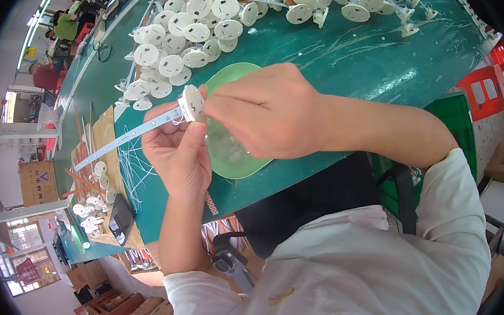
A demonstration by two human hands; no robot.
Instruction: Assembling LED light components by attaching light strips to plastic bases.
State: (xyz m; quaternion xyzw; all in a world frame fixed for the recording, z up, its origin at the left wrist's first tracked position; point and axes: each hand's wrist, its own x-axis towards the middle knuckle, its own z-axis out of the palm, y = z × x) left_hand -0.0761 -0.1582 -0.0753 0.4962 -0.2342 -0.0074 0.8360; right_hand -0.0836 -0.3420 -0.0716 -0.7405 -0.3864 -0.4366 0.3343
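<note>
Hands (pixel 278 111), white disc (pixel 192 104) between them

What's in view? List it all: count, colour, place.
Table: one, green, centre
Held strip: one, pale, centre-left
Held disc: one, white, strip's end
Piled discs: many, white, far side
Disc cluster: several, white, left
Tray: one, light green, near side
Wires: several, white, left of tray
Phone-like device: one, dark, left
Cardboard boxes: several, brown, both sides
Plastic items: two or more, red, right
Co-workers: at least one, green top, upper left
Shirt: one, white, bottom
Left fingers: one set, bare, gripping disc
Right fingers: one set, bare, at disc
</note>
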